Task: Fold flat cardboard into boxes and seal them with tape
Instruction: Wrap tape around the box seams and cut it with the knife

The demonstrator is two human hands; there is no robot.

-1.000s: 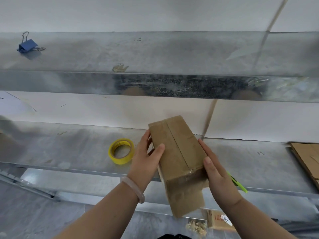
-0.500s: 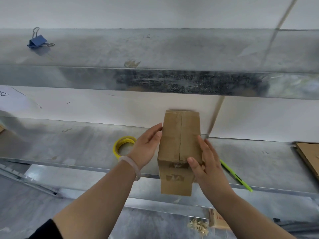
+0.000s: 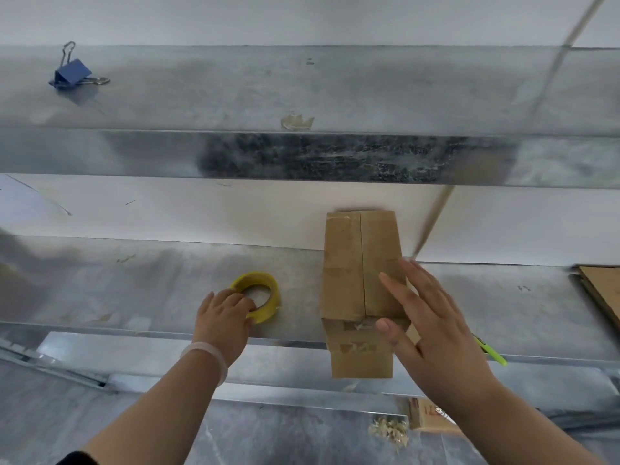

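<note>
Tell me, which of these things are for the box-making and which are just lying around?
For the job: cardboard box, yellow tape roll, flat cardboard.
Lying about: blue binder clip, green pen.

At centre frame, a right hand [image 3: 432, 333] lies with straight fingers against a taped cardboard box [image 3: 355, 273] at a metal shelf [image 3: 151, 290] edge, while left of it a left hand [image 3: 221, 317] curls its fingers over a yellow tape roll [image 3: 266, 302].

This looks like a packing workshop: shiny metal shelves [image 3: 134, 286], yellow tape [image 3: 273, 297], a brown box [image 3: 352, 263], flat cardboard [image 3: 604, 290], a blue clip [image 3: 72, 73].
</note>
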